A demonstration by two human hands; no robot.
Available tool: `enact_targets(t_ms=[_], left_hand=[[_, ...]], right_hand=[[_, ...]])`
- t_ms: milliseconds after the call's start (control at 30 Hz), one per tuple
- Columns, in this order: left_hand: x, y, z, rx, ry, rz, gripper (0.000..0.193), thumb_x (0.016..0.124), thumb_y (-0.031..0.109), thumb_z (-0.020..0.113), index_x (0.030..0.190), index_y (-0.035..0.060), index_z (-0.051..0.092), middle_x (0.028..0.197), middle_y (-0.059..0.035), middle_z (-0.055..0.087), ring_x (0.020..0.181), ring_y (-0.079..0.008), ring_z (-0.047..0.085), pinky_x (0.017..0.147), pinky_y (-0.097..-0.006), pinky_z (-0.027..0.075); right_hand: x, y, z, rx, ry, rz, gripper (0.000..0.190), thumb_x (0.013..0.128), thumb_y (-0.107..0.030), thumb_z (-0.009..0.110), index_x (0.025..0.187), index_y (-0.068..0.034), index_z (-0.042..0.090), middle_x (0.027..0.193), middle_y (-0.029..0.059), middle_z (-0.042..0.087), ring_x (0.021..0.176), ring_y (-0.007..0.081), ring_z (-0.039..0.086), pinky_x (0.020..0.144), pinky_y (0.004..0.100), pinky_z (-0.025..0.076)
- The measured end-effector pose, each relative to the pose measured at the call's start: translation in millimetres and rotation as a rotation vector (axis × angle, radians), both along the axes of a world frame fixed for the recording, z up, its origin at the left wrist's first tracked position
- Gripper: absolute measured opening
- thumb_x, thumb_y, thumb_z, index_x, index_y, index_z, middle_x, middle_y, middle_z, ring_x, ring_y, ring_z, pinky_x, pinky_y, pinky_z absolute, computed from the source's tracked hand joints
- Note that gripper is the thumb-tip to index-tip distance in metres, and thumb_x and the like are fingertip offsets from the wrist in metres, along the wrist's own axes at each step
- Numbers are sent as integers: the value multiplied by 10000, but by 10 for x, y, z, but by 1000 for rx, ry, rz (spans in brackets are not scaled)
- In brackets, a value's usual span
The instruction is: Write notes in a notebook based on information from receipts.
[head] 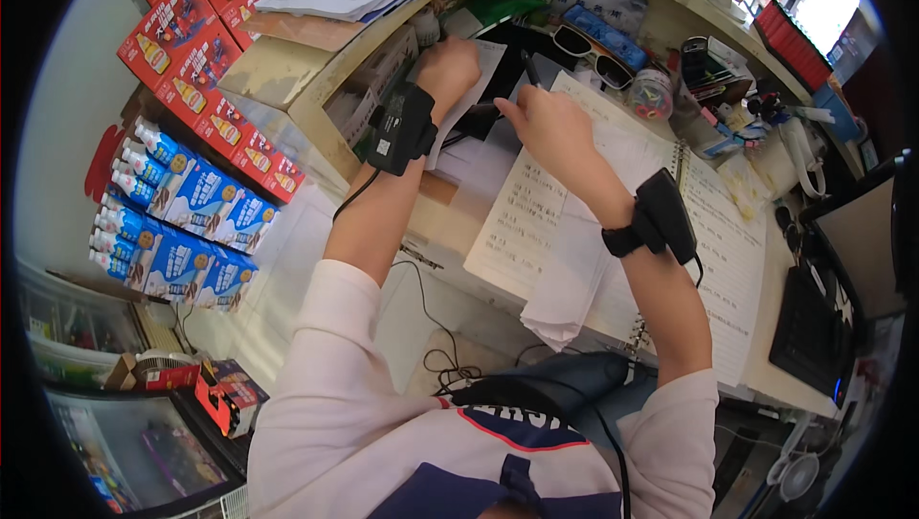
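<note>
A dark pen (530,68) stands up from my right hand (556,127), which grips it above the upper left part of an open ring-bound notebook (520,232). Handwriting covers the notebook's pages, and loose folded sheets (567,282) lie across its middle and hang past the desk's front edge. My left hand (451,70) is farther left, at a paper sheet (482,77) beside the desk's shelf compartment. Its fingertips are hidden, so whether it pinches the sheet is unclear. Black devices are strapped to both wrists.
White-framed sunglasses (592,56) and a clear jar (650,94) sit behind the notebook. To the right are a black keyboard (811,332) and a monitor (861,232). Stacked red cartons (179,52) and blue bottle packs (187,232) stand left. A cable (438,318) hangs below the desk.
</note>
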State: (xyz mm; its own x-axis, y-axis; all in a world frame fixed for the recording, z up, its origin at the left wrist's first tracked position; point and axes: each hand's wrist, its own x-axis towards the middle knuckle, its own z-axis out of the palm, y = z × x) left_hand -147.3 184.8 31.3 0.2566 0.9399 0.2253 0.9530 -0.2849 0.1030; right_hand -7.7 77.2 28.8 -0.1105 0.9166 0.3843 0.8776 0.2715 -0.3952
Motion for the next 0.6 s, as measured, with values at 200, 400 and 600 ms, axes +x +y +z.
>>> enact_targets(t_ms=[200,400,600], left_hand=[[-25,-103,80,-41,-38,4,207,729,118,581,874,-9,656,902,-234,619,866,-357,616,754,-416,501],[-124,-98,87,200,-391,-176,165,746,130,617,808,-20,645,749,-201,627,737,-330,620,666,-377,475],[-9,-446,413,74,-581,-348,196,762,191,634,850,23,681,749,-143,657,661,-213,625,624,-287,470]], right_hand=[[-31,83,-68,-106,197,8,295,844,-269,539,737,-2,603,710,214,603,704,395,586,611,455,463],[92,59,-33,0,374,-31,250,836,-218,549,744,9,600,697,215,595,688,409,562,609,445,442],[378,-26,73,76,496,-132,270,837,-218,545,724,23,590,627,182,581,622,354,573,574,388,426]])
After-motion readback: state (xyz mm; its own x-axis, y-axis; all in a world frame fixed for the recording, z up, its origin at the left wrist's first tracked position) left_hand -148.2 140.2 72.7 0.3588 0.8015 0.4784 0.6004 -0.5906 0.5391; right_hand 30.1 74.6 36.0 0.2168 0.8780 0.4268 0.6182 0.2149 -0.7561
